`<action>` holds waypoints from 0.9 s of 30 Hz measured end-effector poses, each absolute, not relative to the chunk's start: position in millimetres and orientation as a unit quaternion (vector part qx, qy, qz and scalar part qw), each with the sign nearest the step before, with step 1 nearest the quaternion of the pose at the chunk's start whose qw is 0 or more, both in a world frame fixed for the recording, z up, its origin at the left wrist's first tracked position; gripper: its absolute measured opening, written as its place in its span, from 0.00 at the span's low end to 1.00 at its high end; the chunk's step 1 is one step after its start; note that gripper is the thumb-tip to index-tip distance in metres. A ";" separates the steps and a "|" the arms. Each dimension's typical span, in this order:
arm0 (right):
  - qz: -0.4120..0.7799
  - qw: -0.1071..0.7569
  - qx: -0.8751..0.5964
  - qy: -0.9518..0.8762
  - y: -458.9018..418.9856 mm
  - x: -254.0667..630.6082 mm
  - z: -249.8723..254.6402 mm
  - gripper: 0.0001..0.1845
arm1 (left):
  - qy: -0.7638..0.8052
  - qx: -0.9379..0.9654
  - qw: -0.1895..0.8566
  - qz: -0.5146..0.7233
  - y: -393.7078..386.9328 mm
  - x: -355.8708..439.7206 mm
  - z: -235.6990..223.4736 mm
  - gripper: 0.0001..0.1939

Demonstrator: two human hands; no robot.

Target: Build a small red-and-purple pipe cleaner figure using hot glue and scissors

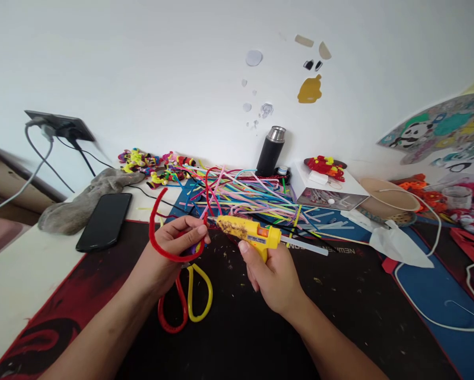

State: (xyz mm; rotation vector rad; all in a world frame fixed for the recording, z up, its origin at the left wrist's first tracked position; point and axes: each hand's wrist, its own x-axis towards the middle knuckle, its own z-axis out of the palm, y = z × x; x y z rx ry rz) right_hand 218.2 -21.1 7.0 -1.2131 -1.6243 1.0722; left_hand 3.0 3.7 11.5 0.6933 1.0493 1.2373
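Note:
My left hand [183, 240] pinches a red pipe cleaner [154, 240], which curls in a wide loop around the fingers, with more red strands rising above them. My right hand [270, 272] is wrapped round the grip of a yellow glue gun [240, 228]. Its nozzle points left and is close to the pipe cleaner at my left fingertips; whether they touch I cannot tell. A clear glue stick [310, 246] sticks out of the gun's back. Below my left hand lie scissors [200, 293] with one red and one yellow handle, their blades mostly hidden.
Many coloured pipe cleaners [244, 195] lie piled behind my hands. A black phone [104, 221] and a grey plush item [78, 203] are at left. Farther back stand a black thermos [270, 153] and a white box [327, 190]. A white cable [438, 322] loops across the right side.

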 end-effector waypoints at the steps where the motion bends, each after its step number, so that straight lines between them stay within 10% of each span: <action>1: 0.426 0.411 -0.482 -0.646 -21.2 218.1 6.8 0.31 | 0.460 0.301 0.638 0.540 3.4 2.8 11.6 0.25; 27: 0.434 0.385 -0.492 -0.649 -25.0 215.8 4.9 0.29 | 0.459 0.297 0.635 0.546 3.5 1.9 13.3 0.25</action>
